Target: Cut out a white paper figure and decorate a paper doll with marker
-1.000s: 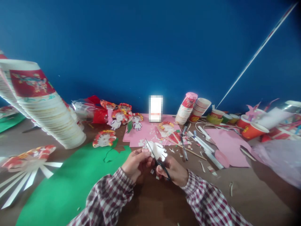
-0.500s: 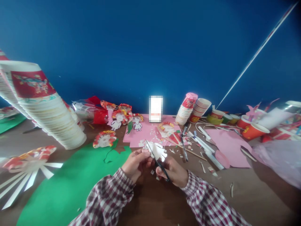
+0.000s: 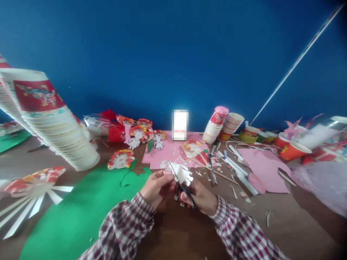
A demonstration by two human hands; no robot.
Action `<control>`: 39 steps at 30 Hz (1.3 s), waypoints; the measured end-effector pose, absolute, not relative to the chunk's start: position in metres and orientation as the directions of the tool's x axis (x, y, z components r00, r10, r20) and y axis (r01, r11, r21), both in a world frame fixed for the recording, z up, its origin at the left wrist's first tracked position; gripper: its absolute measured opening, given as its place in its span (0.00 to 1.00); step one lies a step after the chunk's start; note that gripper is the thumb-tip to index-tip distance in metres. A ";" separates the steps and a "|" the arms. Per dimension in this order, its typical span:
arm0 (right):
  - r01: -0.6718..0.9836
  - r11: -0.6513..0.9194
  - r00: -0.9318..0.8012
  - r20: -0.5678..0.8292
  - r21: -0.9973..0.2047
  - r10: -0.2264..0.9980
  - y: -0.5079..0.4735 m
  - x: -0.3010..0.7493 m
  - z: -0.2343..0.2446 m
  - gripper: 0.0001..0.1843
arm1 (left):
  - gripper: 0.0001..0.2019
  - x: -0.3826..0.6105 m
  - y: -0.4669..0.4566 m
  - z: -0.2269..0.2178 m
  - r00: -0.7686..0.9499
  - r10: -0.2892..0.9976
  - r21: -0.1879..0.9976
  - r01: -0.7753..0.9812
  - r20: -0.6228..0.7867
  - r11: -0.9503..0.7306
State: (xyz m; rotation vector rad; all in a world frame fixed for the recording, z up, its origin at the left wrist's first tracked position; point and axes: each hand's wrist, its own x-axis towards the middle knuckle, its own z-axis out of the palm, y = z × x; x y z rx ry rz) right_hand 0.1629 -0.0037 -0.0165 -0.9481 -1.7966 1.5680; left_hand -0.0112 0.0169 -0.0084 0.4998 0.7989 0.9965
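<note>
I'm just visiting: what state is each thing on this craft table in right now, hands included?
left hand: pinching the white paper cutout.
right hand: closed around the scissors.
scissors: blades nearly together, at the cutout's edge.
white paper cutout: held up, partly cut to shape.
big cup stack: nested, leaning over.
green sheet: flat, notch cut from its far edge.
pink sheet: flat, littered with scraps.
red cup: upright.

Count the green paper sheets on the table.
2. The large green sheet lies front left, beside the left hand; the second green sheet lies far left, behind the cup stack. More may be hidden.
</note>
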 end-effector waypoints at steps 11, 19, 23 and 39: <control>0.172 0.055 -0.574 -0.054 -0.984 0.817 -0.003 0.164 -0.017 0.25 | 0.12 -0.011 0.017 -0.008 0.318 0.887 0.714 -0.530 -0.333 0.458; 0.089 0.032 -0.575 -0.025 -0.996 0.818 -0.004 0.161 -0.014 0.21 | 0.12 -0.010 0.017 -0.007 0.297 0.892 0.726 -0.519 -0.341 0.451; 0.084 0.032 -0.553 -0.020 -0.996 0.833 -0.006 0.159 -0.013 0.20 | 0.12 -0.009 0.017 -0.006 0.282 0.895 0.722 -0.529 -0.345 0.446; 0.084 -0.020 -0.568 -0.064 -0.996 0.821 -0.004 0.161 -0.017 0.25 | 0.09 -0.010 0.017 -0.005 0.307 0.882 0.696 -0.543 -0.358 0.471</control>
